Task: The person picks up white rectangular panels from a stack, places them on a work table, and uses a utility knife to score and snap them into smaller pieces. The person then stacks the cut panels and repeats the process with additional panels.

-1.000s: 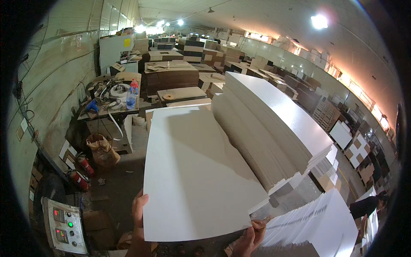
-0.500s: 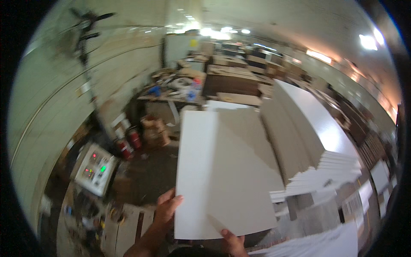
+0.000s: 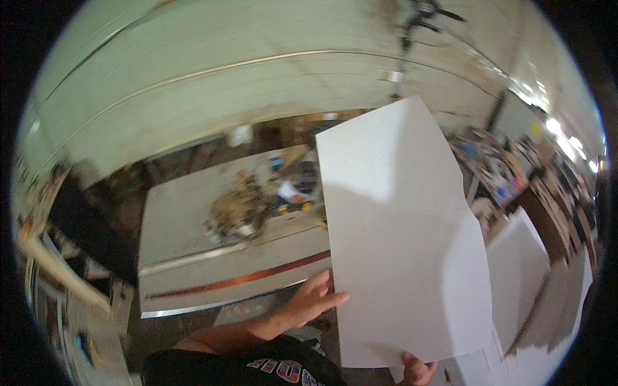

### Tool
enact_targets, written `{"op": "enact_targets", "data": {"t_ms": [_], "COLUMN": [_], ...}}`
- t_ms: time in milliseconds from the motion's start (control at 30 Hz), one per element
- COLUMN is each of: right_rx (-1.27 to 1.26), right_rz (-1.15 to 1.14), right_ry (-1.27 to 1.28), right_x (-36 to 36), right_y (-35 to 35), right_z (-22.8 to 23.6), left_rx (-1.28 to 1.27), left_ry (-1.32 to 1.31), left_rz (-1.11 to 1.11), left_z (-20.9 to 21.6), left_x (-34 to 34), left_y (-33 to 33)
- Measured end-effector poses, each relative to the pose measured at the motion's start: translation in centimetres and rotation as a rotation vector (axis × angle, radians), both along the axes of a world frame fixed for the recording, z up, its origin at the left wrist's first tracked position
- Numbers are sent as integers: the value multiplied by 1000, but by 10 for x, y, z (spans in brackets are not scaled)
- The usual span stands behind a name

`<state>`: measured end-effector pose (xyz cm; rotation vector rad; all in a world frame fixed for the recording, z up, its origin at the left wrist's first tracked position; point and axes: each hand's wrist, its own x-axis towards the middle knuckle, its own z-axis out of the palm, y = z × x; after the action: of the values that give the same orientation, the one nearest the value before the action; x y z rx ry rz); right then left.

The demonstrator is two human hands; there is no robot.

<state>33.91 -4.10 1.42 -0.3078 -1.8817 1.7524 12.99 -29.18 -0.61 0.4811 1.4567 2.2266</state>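
Observation:
A large white rectangular panel (image 3: pixel 405 251) stands tilted up in front of me, with a shadow falling across its face. My left hand (image 3: pixel 312 301) grips its left edge low down, thumb on the near face and fingers behind. At the bottom edge, my right hand (image 3: pixel 417 370) is closed on the same panel, its thumb on the front. The fingers behind the panel are hidden. More white panels (image 3: pixel 518 257) lie to the right of it.
Beyond my left arm is a machine table (image 3: pixel 187 212) with a reddish strip and a cluttered heap (image 3: pixel 238 206) on top. A pale green wall (image 3: pixel 257 83) carries a fan (image 3: pixel 428 9). Another cluttered table (image 3: pixel 499 164) stands at the far right.
My view has swung left, from the panel stacks toward the machine table and wall. The panel has come round with both hands, away from the stack, still gripped at its left and bottom edges.

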Motion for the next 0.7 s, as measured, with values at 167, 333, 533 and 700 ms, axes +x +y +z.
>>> {"op": "enact_targets", "data": {"t_ms": [167,333,533,700], "right_rx": [-488,-506,-383,-629], "right_rz": [56,-49,2,349], "right_ry": [-91,-273,-630,-456], "right_x": [-75,-130,-156,-147], "right_y": [-13,-90,-172,-243], "right_z": [-39,-129,-234,-281], "left_rx": [-184,-78,185,7], "left_ry": [-63,-519,-924,-719], "left_rz": [426,535,599,715], "left_z": [-20,-93,-230,-311], "left_x": [-9,59,114,134], "left_y": [-123,-220,-326,-399]}}
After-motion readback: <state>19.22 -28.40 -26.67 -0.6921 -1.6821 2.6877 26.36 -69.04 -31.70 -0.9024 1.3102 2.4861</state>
